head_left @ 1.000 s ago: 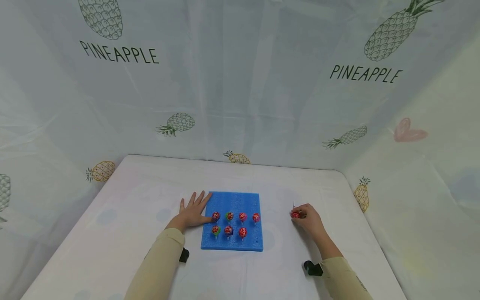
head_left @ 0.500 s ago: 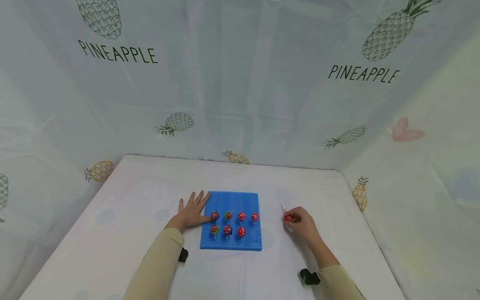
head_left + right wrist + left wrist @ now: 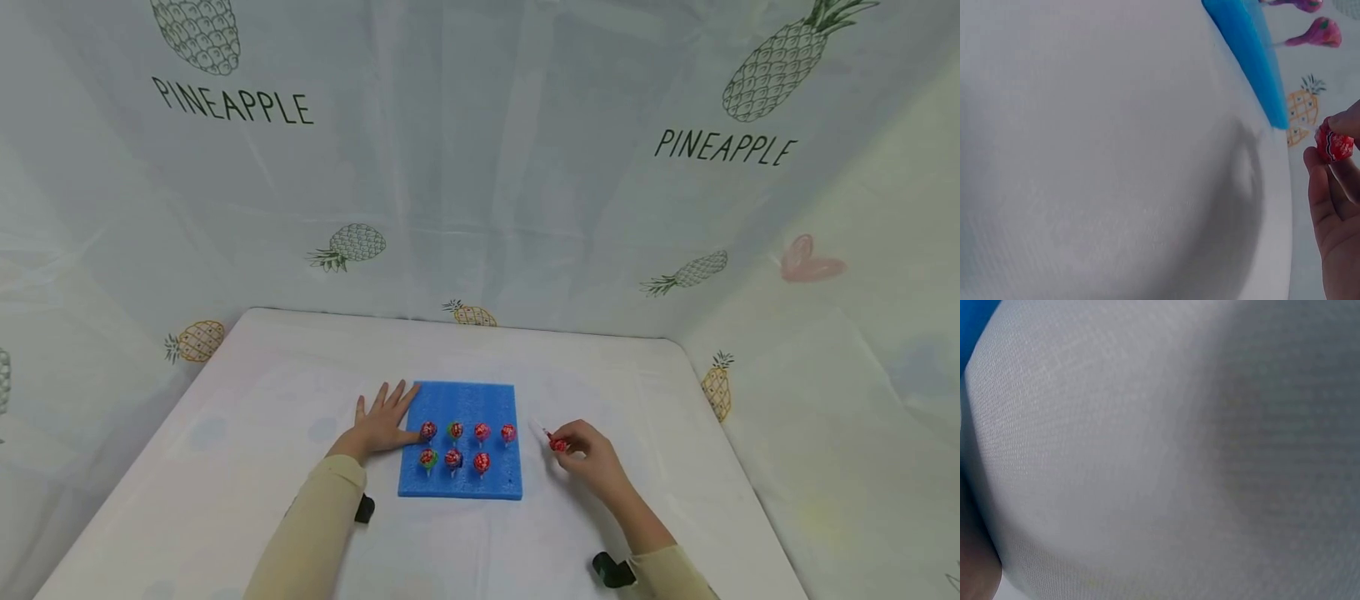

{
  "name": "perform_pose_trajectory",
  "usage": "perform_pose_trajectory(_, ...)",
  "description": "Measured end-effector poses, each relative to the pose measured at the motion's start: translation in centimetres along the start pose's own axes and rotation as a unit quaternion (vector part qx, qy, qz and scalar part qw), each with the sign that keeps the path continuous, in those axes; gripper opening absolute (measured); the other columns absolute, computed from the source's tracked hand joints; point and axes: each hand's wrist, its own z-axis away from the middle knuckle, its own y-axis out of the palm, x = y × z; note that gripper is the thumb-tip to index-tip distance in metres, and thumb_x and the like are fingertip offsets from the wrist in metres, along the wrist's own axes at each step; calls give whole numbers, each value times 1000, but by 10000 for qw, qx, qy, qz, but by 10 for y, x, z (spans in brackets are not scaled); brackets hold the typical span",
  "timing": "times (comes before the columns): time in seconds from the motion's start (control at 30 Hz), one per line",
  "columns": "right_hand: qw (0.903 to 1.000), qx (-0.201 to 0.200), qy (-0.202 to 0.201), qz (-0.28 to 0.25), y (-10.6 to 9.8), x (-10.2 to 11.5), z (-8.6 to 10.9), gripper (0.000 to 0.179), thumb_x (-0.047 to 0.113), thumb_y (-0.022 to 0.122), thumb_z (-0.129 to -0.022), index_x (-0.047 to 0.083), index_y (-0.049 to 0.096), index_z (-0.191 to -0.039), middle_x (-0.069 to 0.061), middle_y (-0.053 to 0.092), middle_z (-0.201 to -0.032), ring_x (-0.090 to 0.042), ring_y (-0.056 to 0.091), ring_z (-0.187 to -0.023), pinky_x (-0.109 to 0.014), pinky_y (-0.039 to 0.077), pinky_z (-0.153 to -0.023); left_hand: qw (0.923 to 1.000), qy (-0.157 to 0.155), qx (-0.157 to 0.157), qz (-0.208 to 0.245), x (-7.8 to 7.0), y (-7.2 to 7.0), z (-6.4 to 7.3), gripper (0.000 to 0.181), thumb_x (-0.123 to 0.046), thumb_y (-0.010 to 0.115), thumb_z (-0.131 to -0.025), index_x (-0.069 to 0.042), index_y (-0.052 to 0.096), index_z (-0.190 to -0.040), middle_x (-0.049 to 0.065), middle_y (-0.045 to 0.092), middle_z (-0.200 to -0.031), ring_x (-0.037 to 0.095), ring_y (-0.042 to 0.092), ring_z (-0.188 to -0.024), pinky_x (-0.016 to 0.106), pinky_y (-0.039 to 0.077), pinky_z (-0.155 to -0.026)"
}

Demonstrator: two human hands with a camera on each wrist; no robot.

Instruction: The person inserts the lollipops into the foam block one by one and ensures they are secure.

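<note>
A flat blue foam board (image 3: 465, 404) lies on the table, with several wrapped lollipops standing in it by their sticks in two rows. The back row ends at a pink-red lollipop (image 3: 508, 432); the front row ends at a red lollipop (image 3: 482, 462). My left hand (image 3: 381, 427) rests with spread fingers at the board's left edge, its thumb on the board near the back-left lollipop. Right of the board, my right hand (image 3: 592, 458) pinches a red lollipop (image 3: 1335, 142) by its wrapped head, the white stick pointing toward the board. The left wrist view shows mostly table cloth.
A white cloth covers the table (image 3: 315, 358). Behind it hangs a curtain (image 3: 480, 167) printed with pineapples. A black strap piece (image 3: 612, 571) sits at the right wrist and another (image 3: 364, 509) at the left.
My right hand has moved left toward the board with the red lollipop, whose stick has tipped from upright to leaning left. The left hand stays in place.
</note>
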Motion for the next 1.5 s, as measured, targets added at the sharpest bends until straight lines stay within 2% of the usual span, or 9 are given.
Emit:
perform_pose_trajectory(0.13,9999,116,79,15,2,7,3,28,-8,72,-80,12,69,-98,1,64,-95,-19,60,-85,-28,54,-78,10000,-10,24,-1,-5,-6,3,97,-57,66,-83,-13,19,-157,19,11,-161,44,1,-145,70,-6,-106)
perform_pose_trajectory(0.3,9997,208,112,30,5,12,7,27,-5,74,-81,12,69,-101,2,67,-96,-16,60,-84,-29,54,-78,9999,-22,36,-100,-5,-6,3,96,-56,66,-85,-14,18,-157,18,11,-161,43,1,-146,70,-4,-106)
perform_pose_trajectory(0.47,9996,257,87,-69,6,19,12,27,-3,74,-82,11,70,-104,1,68,-97,-16,61,-83,-31,53,-75,10000,3,11,-14,-3,-3,2,97,-57,66,-84,-15,19,-157,18,11,-161,43,-1,-146,70,-6,-106)
perform_pose_trajectory(0.73,9993,379,52,-51,6,26,14,25,-3,72,-82,12,71,-102,2,69,-97,-15,62,-83,-28,53,-76,9999,26,-11,107,1,2,-1,98,-59,66,-82,-15,19,-157,18,10,-161,43,-2,-146,69,-9,-106)
perform_pose_trajectory(1.03,9983,585,73,-9,6,33,16,24,-2,73,-83,10,72,-104,1,69,-99,-14,61,-82,-29,53,-77,9999,102,-63,-57,7,7,-4,98,-61,62,-84,-19,13,-158,16,7,-162,42,-5,-146,69,-10,-105)
perform_pose_trajectory(1.2,9968,791,-110,65,2,53,20,22,-7,70,-83,1,71,-103,-6,70,-98,-15,61,-81,-28,53,-75,10000,64,-20,8,3,3,-2,98,-59,65,-83,-15,18,-157,18,9,-161,44,-2,-145,70,-7,-106)
perform_pose_trajectory(1.33,9950,957,-281,35,-3,70,23,20,-8,69,-82,-1,71,-101,-10,70,-96,-13,60,-80,-30,54,-74,10000,33,1,18,-2,-1,-1,97,-57,66,-83,-13,19,-157,19,11,-161,44,0,-145,71,-5,-106)
perform_pose_trajectory(1.5,9936,1070,-371,-1,-5,76,25,19,-8,70,-81,-1,71,-99,-9,71,-95,-13,61,-80,-35,55,-74,10000,41,0,-25,-3,-2,1,98,-58,65,-83,-13,19,-157,19,11,-161,44,0,-145,71,-4,-106)
